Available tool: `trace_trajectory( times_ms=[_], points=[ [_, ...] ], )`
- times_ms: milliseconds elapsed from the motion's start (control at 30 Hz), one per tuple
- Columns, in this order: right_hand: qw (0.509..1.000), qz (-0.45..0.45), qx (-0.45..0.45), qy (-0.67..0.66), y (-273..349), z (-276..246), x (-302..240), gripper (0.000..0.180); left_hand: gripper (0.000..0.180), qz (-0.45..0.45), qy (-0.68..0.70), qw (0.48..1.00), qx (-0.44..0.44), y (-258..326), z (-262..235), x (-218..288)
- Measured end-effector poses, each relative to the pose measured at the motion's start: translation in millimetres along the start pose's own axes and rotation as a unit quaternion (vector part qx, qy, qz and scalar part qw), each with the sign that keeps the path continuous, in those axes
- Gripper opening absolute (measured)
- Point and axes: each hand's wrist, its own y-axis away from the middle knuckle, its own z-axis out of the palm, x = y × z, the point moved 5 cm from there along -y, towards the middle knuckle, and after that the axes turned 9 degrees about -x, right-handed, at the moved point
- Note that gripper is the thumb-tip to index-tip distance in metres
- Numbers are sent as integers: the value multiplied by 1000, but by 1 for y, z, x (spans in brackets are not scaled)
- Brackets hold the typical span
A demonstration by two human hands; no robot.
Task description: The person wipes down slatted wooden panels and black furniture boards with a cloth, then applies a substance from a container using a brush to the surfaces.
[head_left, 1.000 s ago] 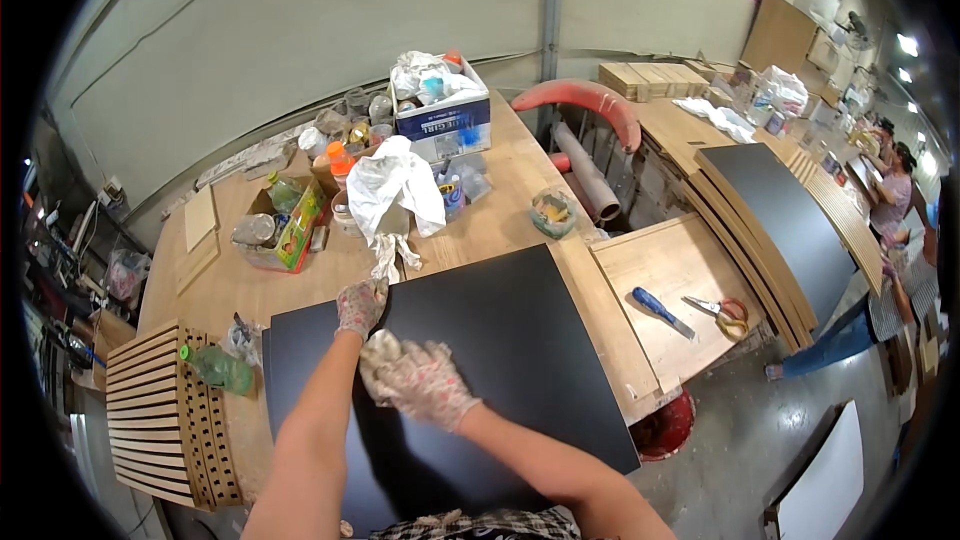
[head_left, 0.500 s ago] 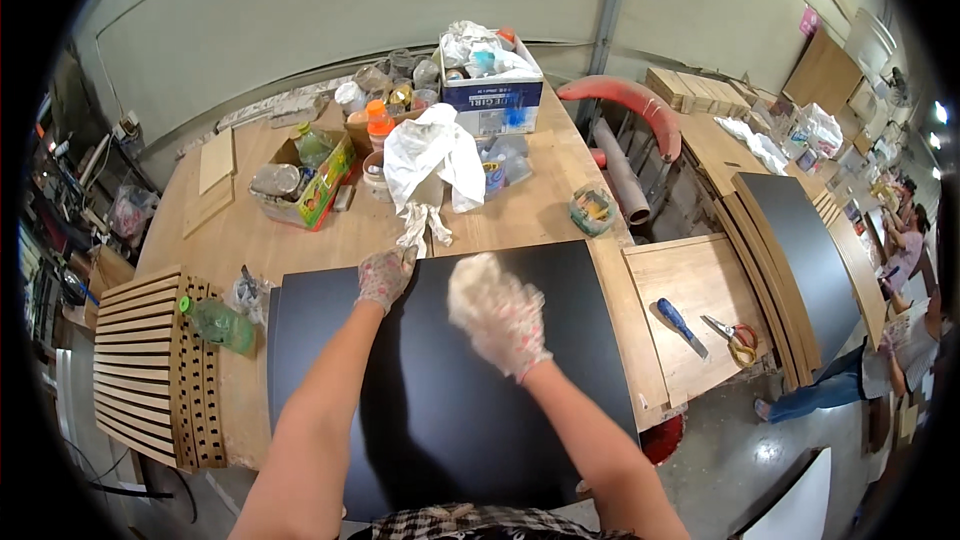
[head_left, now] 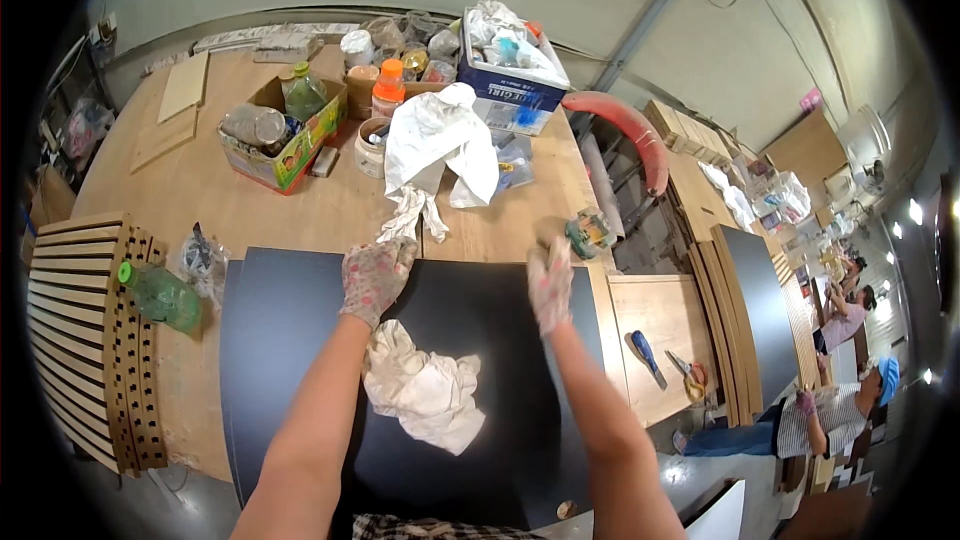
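A large black panel (head_left: 500,450) lies on the wooden bench in front of me. On its middle rests a crumpled off-white cloth (head_left: 425,390), touched by neither hand. My left hand (head_left: 376,280), in a patterned glove, is closed over the panel's far edge, just beyond the cloth. Wearing a similar glove, my right hand (head_left: 550,288) reaches past the far edge farther right. Its fingers look stretched out, their tips blurred, and nothing shows in them. Close beside those fingertips sits a small greenish container (head_left: 590,233).
Slatted boards (head_left: 80,340) and a green bottle (head_left: 160,296) lie left. A white cloth (head_left: 440,145), a bottle carton (head_left: 270,140) and a blue-white box (head_left: 515,80) stand beyond. A scraper (head_left: 648,358) and scissors (head_left: 688,376) lie right. A person (head_left: 840,410) stands far right.
My right hand has let go of the cloth, which now lies on the panel, and has moved to the far edge at right. The view has turned, bringing the person more into sight.
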Motion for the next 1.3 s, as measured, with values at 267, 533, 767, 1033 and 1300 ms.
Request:
trace_trajectory(
  times_ms=[267,533,767,1033,1300],
  points=[
    [977,190,-95,19,-160,113,116,56,30,-3,5,1000,0,1,3,-9],
    [972,193,-101,82,-201,134,125,53,22,48,6,999,13,-5,0,-2],
    [765,203,51,-609,-168,90,132,40,23,50,-10,999,12,-7,12,4],
    [948,-58,84,-300,-82,15,51,25,24,42,-34,999,-6,-4,10,1],
    [441,134,18,-887,-57,-13,-21,34,26,21,-35,999,-24,-5,9,1]
  ],
)
